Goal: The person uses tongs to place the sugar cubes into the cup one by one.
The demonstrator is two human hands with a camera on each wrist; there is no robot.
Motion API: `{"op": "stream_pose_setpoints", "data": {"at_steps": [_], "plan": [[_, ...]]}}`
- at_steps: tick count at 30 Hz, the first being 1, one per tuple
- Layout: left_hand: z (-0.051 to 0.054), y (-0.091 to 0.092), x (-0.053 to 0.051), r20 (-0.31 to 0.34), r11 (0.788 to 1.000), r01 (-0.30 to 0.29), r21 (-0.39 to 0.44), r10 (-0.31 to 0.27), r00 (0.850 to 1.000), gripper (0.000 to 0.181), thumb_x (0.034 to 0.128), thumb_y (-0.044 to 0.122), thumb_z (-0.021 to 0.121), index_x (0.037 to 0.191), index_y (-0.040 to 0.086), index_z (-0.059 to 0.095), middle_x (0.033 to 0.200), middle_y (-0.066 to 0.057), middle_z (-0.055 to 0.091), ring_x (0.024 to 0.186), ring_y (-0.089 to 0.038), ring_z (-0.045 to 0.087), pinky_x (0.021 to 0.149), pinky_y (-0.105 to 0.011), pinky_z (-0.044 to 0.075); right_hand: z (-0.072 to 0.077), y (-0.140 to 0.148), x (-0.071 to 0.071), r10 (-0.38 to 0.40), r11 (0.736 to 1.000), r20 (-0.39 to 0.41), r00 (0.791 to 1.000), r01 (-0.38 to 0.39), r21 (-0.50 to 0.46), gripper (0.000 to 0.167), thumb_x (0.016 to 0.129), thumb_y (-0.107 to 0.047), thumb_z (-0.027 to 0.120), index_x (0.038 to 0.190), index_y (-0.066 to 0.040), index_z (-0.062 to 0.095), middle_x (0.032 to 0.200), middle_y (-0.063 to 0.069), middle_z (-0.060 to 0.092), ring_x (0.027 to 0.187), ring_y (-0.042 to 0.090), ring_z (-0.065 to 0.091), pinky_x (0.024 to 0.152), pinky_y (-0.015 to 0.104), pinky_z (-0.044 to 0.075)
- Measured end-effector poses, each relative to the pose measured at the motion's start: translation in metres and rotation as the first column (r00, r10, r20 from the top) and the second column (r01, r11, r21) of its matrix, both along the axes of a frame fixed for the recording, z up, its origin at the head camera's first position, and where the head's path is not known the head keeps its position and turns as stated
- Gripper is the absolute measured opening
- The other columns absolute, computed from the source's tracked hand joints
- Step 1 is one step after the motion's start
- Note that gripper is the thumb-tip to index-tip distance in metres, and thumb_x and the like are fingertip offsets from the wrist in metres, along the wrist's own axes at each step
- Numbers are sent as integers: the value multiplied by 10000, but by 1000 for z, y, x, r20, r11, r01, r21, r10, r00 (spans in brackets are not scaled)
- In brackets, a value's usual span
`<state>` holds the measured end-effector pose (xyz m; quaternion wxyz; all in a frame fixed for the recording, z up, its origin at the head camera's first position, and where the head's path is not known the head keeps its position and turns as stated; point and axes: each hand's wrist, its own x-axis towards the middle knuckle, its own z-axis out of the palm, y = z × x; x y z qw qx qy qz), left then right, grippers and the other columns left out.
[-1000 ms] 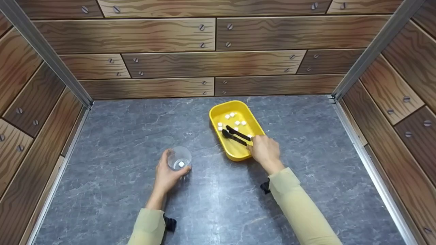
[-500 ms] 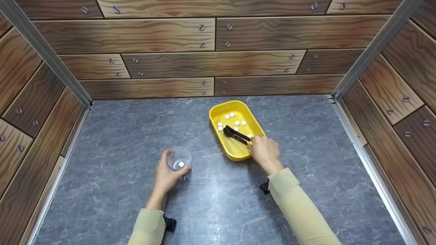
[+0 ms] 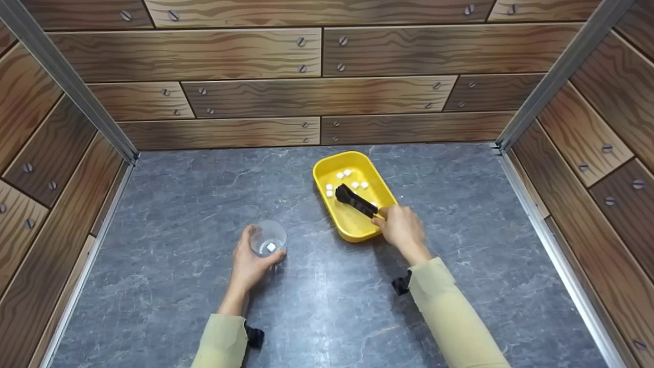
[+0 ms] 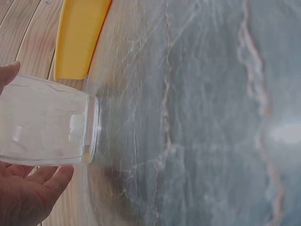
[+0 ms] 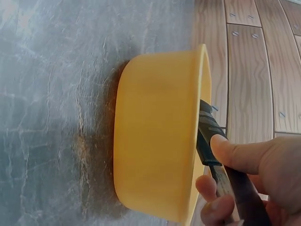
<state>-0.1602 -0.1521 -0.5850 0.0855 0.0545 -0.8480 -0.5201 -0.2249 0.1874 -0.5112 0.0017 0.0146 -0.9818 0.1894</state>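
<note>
My left hand (image 3: pixel 251 263) grips a clear cup (image 3: pixel 267 231) that stands upright on the floor-like surface, thumb on one side and fingers on the other. One white cube (image 3: pixel 271 247) lies at the bottom of the cup; it shows through the wall in the left wrist view. My right hand (image 3: pixel 403 230) holds black tongs (image 3: pixel 356 201), whose arms are squeezed close together over the yellow tray (image 3: pixel 356 234). Several white cubes (image 3: pixel 340 175) lie in that tray. Whether a cube sits between the tong tips cannot be told. In the right wrist view the tray wall hides the tips.
The tray stands to the right of the cup, with a gap of grey marbled surface (image 3: pixel 306 276) between them. Wood-patterned panels (image 3: pixel 255 53) close off the back and both sides. Metal edge strips (image 3: pixel 552 250) run along the sides.
The tongs' arms have come together, and their tips have risen slightly in the view. My right hand has shifted a little to the right. The left hand and cup have stayed put.
</note>
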Motion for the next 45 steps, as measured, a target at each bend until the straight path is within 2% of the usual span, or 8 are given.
{"op": "stream_pose_setpoints", "data": {"at_steps": [7, 11, 17, 21, 26, 34, 41, 45], "plan": [[0, 0, 0, 9, 1000, 2, 5, -2, 1000, 898, 678, 341, 908, 1377, 35, 436, 1375, -188, 513, 1306, -378, 436, 1078, -514, 349, -2, 10, 2, -61, 977, 89, 994, 78, -200, 308, 888, -315, 740, 1120, -112, 760, 969, 113, 719, 680, 220, 558, 587, 354, 438], [0, -1, -1, 1, 1000, -2, -3, 2, 1000, 902, 672, 346, 910, 1376, 39, 438, 1367, -183, 521, 1301, -379, 442, 1078, -517, 349, -4, 16, 4, -69, 947, 133, 989, 107, -302, 317, 899, -277, 734, 1136, -67, 743, 1053, 146, 711, 743, 215, 573, 643, 321, 455], [-1, 0, -1, -10, 1000, -5, 1, 5, 1000, 889, 670, 340, 912, 1367, 47, 444, 1356, -175, 531, 1293, -376, 449, 1075, -516, 352, -6, 23, 7, -60, 893, 192, 980, 138, -427, 300, 897, -222, 736, 1113, -14, 739, 958, 124, 697, 725, 194, 531, 605, 283, 414], [-1, 0, -1, -15, 1000, -6, 5, 6, 1000, 881, 670, 334, 912, 1361, 48, 447, 1351, -174, 534, 1288, -376, 453, 1072, -516, 355, -7, 26, 10, -62, 863, 239, 969, 172, -475, 294, 904, -217, 728, 1113, -11, 739, 868, 112, 669, 647, 166, 506, 543, 263, 393], [-1, 0, 0, -15, 1000, -9, 3, 9, 1000, 886, 663, 329, 915, 1363, 51, 448, 1349, -172, 535, 1283, -374, 458, 1070, -514, 358, -6, 28, 16, -59, 824, 286, 957, 208, -527, 299, 916, -217, 715, 1139, -18, 730, 856, 161, 667, 589, 157, 541, 497, 251, 415], [1, 0, 0, 4, 1000, 2, -16, -2, 1000, 893, 692, 342, 899, 1395, 54, 429, 1371, -165, 514, 1294, -360, 450, 1054, -510, 376, -2, 30, 23, -38, 788, 283, 958, 203, -581, 303, 911, -182, 720, 1151, 3, 718, 818, 143, 668, 528, 173, 539, 455, 239, 409], [1, 1, 0, 0, 1000, 1, -15, -1, 1000, 912, 684, 342, 904, 1398, 42, 423, 1372, -169, 516, 1294, -361, 451, 1059, -508, 373, 0, 25, 29, -11, 728, 312, 950, 222, -649, 298, 908, -170, 723, 1141, 16, 718, 823, 162, 668, 498, 146, 488, 449, 240, 390], [1, 1, 0, 4, 1000, 2, -9, -2, 1000, 899, 686, 348, 903, 1390, 50, 431, 1377, -165, 514, 1300, -353, 447, 1069, -500, 365, 1, 21, 32, 22, 704, 326, 945, 217, -676, 302, 910, -162, 720, 1150, 21, 712, 828, 142, 675, 507, 140, 487, 470, 256, 412]]}}
